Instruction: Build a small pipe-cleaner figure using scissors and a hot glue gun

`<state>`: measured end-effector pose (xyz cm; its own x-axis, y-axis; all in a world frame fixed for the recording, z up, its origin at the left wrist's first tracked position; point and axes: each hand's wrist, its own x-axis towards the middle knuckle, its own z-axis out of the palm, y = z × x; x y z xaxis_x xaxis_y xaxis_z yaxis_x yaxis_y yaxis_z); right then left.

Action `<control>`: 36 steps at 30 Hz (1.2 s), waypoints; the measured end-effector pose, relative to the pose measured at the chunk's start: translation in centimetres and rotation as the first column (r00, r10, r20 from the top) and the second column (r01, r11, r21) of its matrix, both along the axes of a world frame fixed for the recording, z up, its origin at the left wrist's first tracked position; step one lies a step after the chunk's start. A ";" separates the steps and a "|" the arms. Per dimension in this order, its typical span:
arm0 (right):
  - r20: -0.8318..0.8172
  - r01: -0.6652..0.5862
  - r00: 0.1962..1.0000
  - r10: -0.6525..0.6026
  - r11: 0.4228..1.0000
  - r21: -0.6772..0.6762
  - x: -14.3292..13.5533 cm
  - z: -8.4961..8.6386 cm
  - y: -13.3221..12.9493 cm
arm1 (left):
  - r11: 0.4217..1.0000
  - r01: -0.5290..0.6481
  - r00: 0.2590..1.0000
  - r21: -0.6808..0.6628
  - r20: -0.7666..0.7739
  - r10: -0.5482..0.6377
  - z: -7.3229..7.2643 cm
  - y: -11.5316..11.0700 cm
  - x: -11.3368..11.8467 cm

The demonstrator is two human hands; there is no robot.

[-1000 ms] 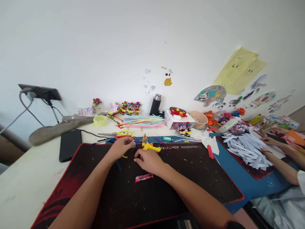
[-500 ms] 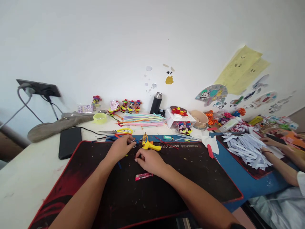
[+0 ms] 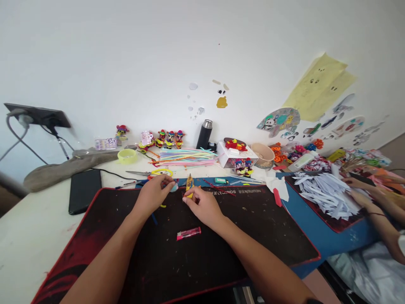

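Observation:
My left hand (image 3: 155, 195) is above the back of the dark mat, its thumb and fingers pinched together. By those fingertips is a pale blue bit (image 3: 174, 187); whether it is held I cannot tell. My right hand (image 3: 205, 207) is also closed in a pinch, with a tiny dark red bit (image 3: 184, 196) at the fingertips, too small to name. Just behind it lies a yellow glue gun (image 3: 189, 183), its nozzle pointing to the wall and its handle mostly hidden by that hand. A pink lighter (image 3: 189, 233) lies nearer me on the mat.
Scissors with yellow handles (image 3: 161, 172) lie behind my left hand. Beyond are pipe cleaners (image 3: 188, 156), a black thermos (image 3: 204, 134), a white box (image 3: 226, 157) and small dolls (image 3: 171, 138). A co-worker's hands are by white paper strips (image 3: 325, 194) at right.
My right hand has moved away from me, and now covers most of the glue gun's handle. My left hand stays close to its place. The whole view has shifted slightly.

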<state>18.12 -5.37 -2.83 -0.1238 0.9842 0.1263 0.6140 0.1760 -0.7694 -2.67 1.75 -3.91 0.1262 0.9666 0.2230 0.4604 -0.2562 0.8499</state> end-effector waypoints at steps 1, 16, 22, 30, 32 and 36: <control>-0.009 0.003 1.000 -0.003 1.000 0.004 0.1 0.0 0.0 | 1.000 0.002 1.000 -0.002 -0.014 -0.002 0.0 0.0 0.0; -0.109 -0.007 0.994 0.006 1.000 -0.009 0.7 -1.0 -0.6 | 0.997 -0.073 0.987 -0.025 -0.143 0.068 0.1 0.1 -0.4; -0.176 -0.023 0.984 0.017 0.999 -0.032 0.7 -1.3 -1.2 | 0.981 -0.185 0.969 -0.056 -0.177 0.172 -0.1 0.7 -1.4; -0.232 -0.019 0.973 0.009 0.999 -0.043 1.4 -2.1 -1.3 | 0.962 -0.256 0.955 -0.090 -0.176 0.238 0.0 1.5 -2.6; -0.257 -0.019 0.966 0.009 0.999 -0.039 1.6 -2.3 -1.3 | 0.959 -0.268 0.954 -0.088 -0.163 0.252 -0.1 1.6 -2.6; -0.284 -0.018 0.959 0.003 0.999 -0.049 1.8 -2.7 -1.4 | 0.950 -0.294 0.946 -0.104 -0.172 0.274 -0.3 1.6 -2.7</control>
<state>19.89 -6.72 -5.56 -0.1009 0.9891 0.1074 0.3677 0.1374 -0.9197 -5.39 3.39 -4.19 -0.1348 0.9862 0.0966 0.6258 0.0091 0.7800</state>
